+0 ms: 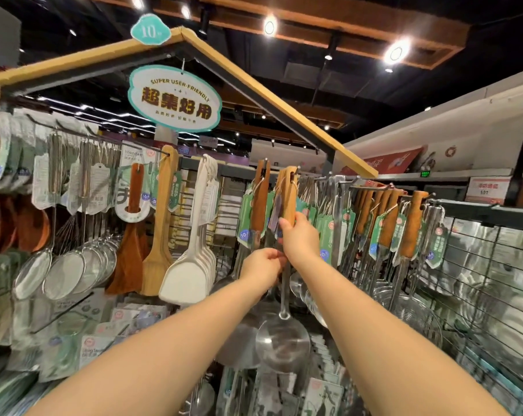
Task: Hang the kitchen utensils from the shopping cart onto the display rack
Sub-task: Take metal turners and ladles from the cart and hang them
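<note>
A display rack (338,181) with a peaked, wood-edged roof frame fills the view, its metal hooks crowded with hanging kitchen tools; an oval sign (175,99) reading "SUPER USER-FRIENDLY" hangs under the peak. On the left side hang mesh strainers (65,274), a dark wooden spatula (131,235), a pale wooden spatula (161,223) and a bunch of white spatulas (194,259); to the right, a row of wooden-handled steel tools with green tags (410,232). At the middle hangs the utensil being handled — a steel ladle (282,337) with a light wooden handle, its long axis vertical, handle end up at the hook (293,172) and round bowl pointing down. The right hand (299,238) reaches up, its fingers clenched around the lower part of the wooden handle, beside neighbouring handles and tags. The left hand (261,265) sits just below it — fingers pinched on the steel shaft under the handle
</note>
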A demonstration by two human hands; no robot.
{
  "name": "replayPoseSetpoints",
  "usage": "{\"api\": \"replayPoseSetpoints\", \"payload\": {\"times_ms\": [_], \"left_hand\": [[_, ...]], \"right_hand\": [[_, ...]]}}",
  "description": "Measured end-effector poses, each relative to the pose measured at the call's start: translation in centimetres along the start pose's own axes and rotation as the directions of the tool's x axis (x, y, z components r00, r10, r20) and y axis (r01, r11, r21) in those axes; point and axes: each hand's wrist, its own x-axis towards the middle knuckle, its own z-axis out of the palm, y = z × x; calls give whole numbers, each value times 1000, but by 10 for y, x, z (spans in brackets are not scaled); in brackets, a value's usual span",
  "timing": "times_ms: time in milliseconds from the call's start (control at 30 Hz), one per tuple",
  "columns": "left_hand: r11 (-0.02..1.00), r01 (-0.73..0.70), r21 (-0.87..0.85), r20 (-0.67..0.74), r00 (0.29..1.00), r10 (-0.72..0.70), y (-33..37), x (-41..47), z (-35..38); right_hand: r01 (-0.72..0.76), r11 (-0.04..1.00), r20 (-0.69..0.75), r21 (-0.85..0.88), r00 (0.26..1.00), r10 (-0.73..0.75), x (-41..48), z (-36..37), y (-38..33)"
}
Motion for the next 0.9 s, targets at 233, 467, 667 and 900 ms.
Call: {"api": "replayPoseSetpoints", "payload": {"times_ms": [233,467,667,900], "left_hand": [[999,-11,-31,-11,1000,10,-18,-6,-6],[998,6,-62,-42,999,-9,-30,-22,-29],[998,12,-66,-35,999,-15,-31,-48,-40],[998,-61,-31,-11,998,61,-24,-100,-66]], "right_hand": [[10,999,7,44,1000,-10,3,4,9],[-147,988,109,42,984,142,-26,20,21],[-180,980,58,80,983,176,-66,12,24],[-231,973,28,4,973,231,-133,-8,10]]}}
